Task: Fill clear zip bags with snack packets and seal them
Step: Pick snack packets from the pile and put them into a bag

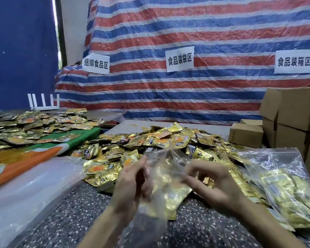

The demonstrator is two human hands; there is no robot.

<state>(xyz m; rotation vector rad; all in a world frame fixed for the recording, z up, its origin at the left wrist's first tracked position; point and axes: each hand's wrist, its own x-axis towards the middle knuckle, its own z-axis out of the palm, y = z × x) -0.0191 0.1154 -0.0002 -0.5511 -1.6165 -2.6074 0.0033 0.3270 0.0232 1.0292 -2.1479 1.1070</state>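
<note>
A clear zip bag (166, 185) hangs between my hands over the speckled table (61, 217), its mouth up and several gold snack packets showing through its lower part. My left hand (131, 187) grips the bag's left edge. My right hand (213, 183) pinches its right edge near the top. Behind them spreads a heap of gold snack packets (161, 140). A filled clear zip bag (283, 187) lies at the right.
A stack of clear plastic (27, 190) lies at the left, beside a green and orange cloth (43, 151) carrying another packet heap (30, 124). Cardboard boxes (292, 119) stand at the back right. A striped tarp with paper signs hangs behind.
</note>
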